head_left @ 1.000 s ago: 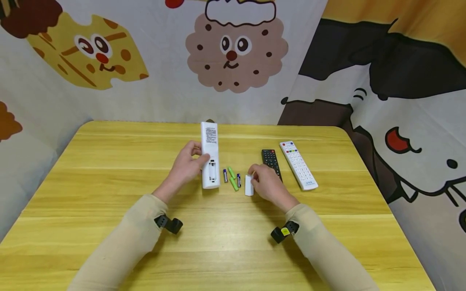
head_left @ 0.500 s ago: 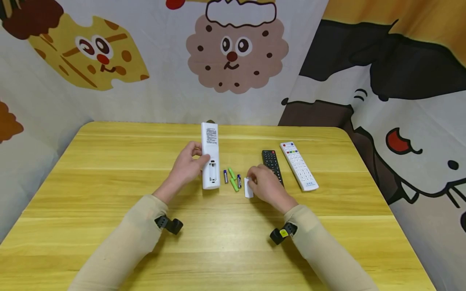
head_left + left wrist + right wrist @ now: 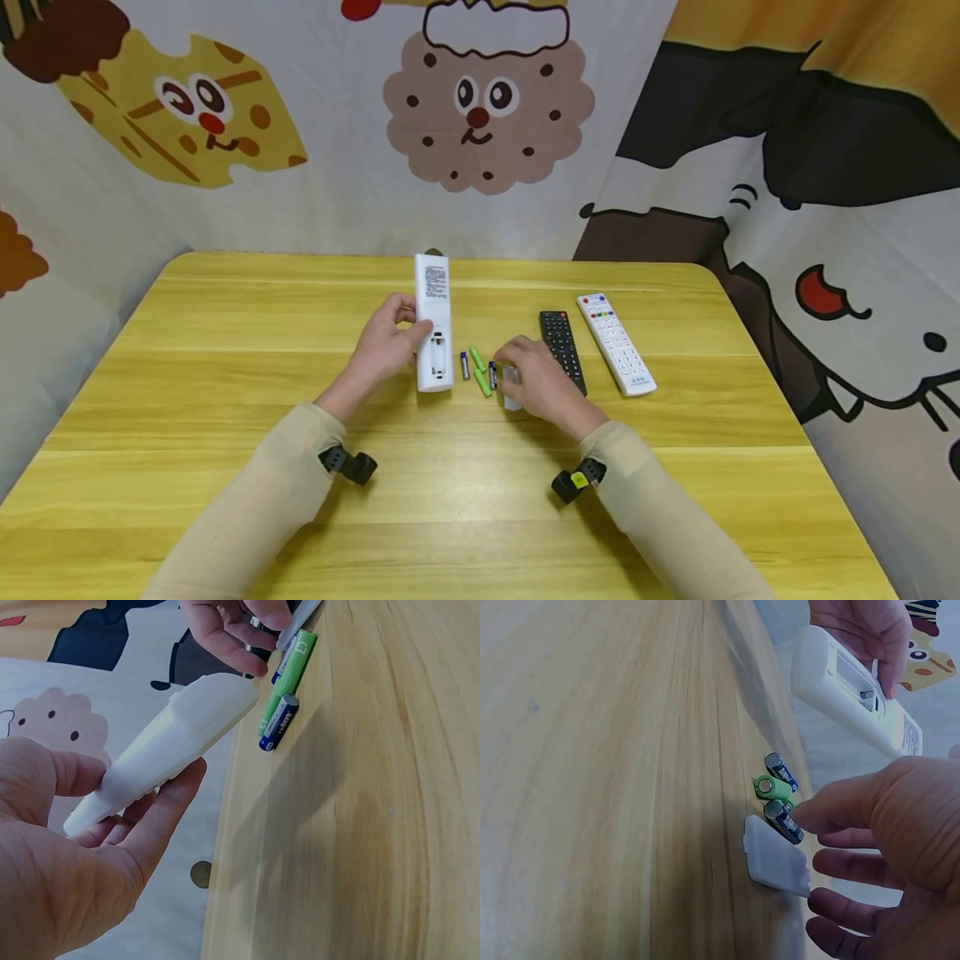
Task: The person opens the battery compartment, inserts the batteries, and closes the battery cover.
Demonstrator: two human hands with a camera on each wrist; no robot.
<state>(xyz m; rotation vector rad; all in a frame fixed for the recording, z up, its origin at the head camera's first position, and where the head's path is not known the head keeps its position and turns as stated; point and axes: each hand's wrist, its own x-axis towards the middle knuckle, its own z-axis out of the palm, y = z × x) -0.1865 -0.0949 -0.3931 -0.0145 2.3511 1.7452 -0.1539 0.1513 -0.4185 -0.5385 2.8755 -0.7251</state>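
Note:
My left hand (image 3: 378, 343) grips a white remote control (image 3: 432, 292) by its side, back facing up and battery compartment uncovered. Thumb on the back, fingers underneath, it is held above the table in the left wrist view. My right hand (image 3: 543, 379) hovers with loosely bent fingers over a white battery cover (image 3: 772, 859) lying on the table. In the right wrist view the thumb tip is right at a dark blue battery (image 3: 784, 822) beside the cover. Another blue battery (image 3: 465, 365) and two green batteries (image 3: 482, 383) lie close by.
A black remote control (image 3: 562, 346) lies right behind my right hand, and a second white remote (image 3: 615, 343) with buttons up lies farther right. The wooden table (image 3: 450, 517) meets a cartoon-printed curtain (image 3: 330, 208) at its far edge.
My right hand has let go of the battery cover, leaving it on the table, and has shifted left toward the batteries. The left hand and its remote control stay in place.

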